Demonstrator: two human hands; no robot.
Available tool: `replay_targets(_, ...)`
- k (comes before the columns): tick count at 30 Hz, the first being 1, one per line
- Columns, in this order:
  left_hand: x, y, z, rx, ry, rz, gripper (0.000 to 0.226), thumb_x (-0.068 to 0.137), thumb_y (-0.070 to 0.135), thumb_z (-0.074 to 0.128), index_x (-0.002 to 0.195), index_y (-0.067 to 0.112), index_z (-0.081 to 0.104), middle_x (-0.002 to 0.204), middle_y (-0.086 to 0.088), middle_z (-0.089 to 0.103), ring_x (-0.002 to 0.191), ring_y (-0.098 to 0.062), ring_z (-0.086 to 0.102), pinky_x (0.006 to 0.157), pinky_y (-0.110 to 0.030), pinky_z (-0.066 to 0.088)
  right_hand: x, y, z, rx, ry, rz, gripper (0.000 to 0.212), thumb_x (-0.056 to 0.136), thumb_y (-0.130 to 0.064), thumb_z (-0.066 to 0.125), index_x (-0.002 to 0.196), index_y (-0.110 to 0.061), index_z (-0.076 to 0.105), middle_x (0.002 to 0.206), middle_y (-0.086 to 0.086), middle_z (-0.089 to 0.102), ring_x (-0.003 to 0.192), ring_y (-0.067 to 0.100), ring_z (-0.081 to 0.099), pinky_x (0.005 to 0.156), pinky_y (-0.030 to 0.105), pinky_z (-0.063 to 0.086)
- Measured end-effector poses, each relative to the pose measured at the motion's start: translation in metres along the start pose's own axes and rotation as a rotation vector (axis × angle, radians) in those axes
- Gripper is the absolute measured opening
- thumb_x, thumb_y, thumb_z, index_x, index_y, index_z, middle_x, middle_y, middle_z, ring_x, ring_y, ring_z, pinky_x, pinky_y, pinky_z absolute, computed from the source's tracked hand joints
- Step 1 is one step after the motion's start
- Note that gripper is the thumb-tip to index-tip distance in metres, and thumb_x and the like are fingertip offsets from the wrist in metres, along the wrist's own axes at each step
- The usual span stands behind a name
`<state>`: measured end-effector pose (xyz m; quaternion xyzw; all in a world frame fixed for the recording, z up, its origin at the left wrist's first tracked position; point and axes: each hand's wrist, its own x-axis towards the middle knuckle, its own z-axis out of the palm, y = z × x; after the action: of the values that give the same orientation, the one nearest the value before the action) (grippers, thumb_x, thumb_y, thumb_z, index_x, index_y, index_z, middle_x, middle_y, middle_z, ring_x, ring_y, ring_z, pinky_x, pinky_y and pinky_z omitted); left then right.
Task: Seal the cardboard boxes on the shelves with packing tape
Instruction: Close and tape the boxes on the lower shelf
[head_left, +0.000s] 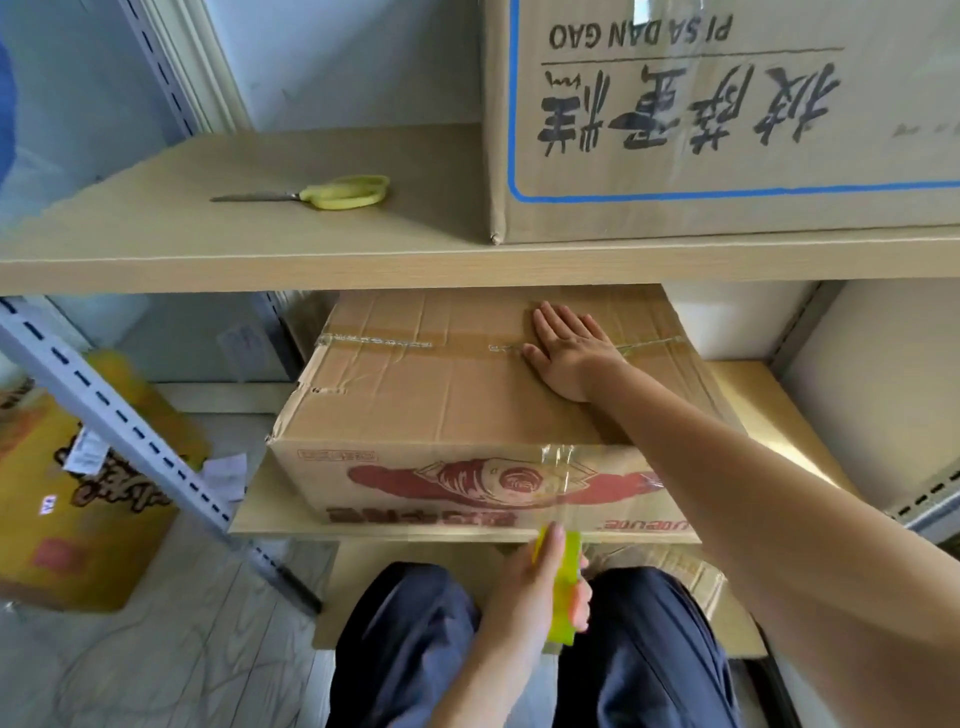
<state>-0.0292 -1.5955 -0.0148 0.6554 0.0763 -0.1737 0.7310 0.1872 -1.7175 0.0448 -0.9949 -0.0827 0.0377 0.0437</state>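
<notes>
Taping a cardboard box (415, 395) on the lower shelf (769, 400).

On the left, a yellow box (67, 519) sits on the pale floor (171, 665) by a grey shelf post (104, 410). Yellow scissors (332, 193) lie on the upper shelf (260, 228), and a big printed box (727, 119) stands further right. The left hand (540, 587) grips a yellow-green tape roll (563, 587) below the box, with clear tape (558, 467) running up its front. The right hand (569, 353) lies flat, fingers straight, pressing the box top.
</notes>
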Motion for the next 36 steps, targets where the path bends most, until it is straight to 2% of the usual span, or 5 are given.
replay_targets(12,0.034,-0.032,0.004,0.093,0.058,0.051,0.077,0.067,0.089,0.049,0.09,0.016,0.059,0.054,-0.006,0.058,0.047,-0.022,0.05,0.061,-0.039,0.043,-0.031,-0.016,-0.036,-0.196,-0.024,-0.121,0.069,0.101,-0.058,0.007,0.158,-0.019,0.003,0.165,-0.003,-0.004,0.152,0.013,-0.007,0.124,0.035,-0.003)
replay_targets(23,0.017,0.007,-0.017,0.358,-0.081,-0.048,0.061,0.097,0.061,0.044,0.111,0.004,0.058,0.075,-0.016,0.07,0.068,-0.027,0.068,0.07,-0.034,0.058,-0.124,-0.029,-0.026,-0.189,-0.023,-0.325,0.099,0.085,-0.079,0.033,0.158,-0.02,-0.001,0.165,-0.002,-0.006,0.152,0.014,0.004,0.122,0.035,0.022)
replay_targets(27,0.017,0.053,-0.052,0.7,-0.086,-0.022,0.053,0.101,0.039,0.046,0.143,0.008,0.043,0.122,-0.023,0.062,0.105,-0.031,0.064,0.092,-0.037,0.051,-0.166,-0.088,-0.077,-0.052,0.582,-0.619,0.057,0.099,-0.059,0.038,0.13,-0.018,0.062,0.137,0.003,0.059,0.118,0.022,0.061,0.078,0.035,0.058)
replay_targets(31,0.007,0.101,-0.066,0.772,0.112,0.139,0.055,0.09,0.055,0.044,0.117,0.012,0.063,0.106,-0.004,0.071,0.094,-0.022,0.068,0.091,-0.03,0.052,-0.173,-0.16,-0.157,0.115,1.113,-0.727,0.021,0.1,-0.022,0.053,0.09,-0.011,0.068,0.083,0.003,0.06,0.076,0.023,0.059,0.052,0.031,0.042)
replay_targets(36,0.002,0.115,-0.053,0.699,0.278,0.299,0.038,0.09,0.052,0.043,0.091,0.021,0.066,0.085,0.0,0.072,0.077,-0.018,0.068,0.077,-0.037,0.058,-0.096,-0.201,-0.212,0.11,0.536,-0.237,0.021,0.09,0.002,0.053,0.105,-0.006,0.065,0.104,0.012,0.062,0.103,0.033,0.06,0.067,0.03,0.039)
